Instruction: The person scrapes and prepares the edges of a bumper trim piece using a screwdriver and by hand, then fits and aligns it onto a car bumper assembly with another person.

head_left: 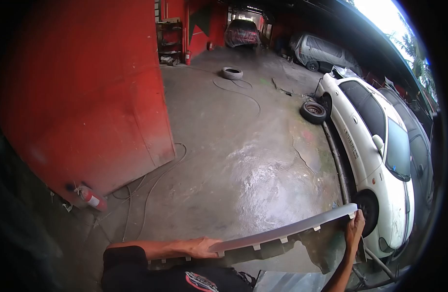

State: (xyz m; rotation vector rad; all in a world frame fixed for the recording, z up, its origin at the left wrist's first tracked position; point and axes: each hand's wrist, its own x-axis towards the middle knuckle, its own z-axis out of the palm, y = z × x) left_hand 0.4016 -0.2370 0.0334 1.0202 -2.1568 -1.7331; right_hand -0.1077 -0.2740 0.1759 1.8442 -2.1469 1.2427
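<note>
A long, slightly curved grey panel [282, 228] with small pale tabs along its lower edge is held across the front of my body. My left hand [203, 247] grips it at its left part, the fingers wrapped round the edge. At the far right end, my right hand [355, 228] holds the panel near its tip, beside the front wheel of a white car. The right end sits higher in view than the left. The undersides of both hands are hidden.
The white car [370, 141] stands at the right, with a loose wheel [313, 112] and a long pipe [337, 163] beside it. A tire [232, 73] and hoses lie on the floor. Left are a red wall [87, 97] and a fire extinguisher [93, 198]. Covered vehicles stand behind.
</note>
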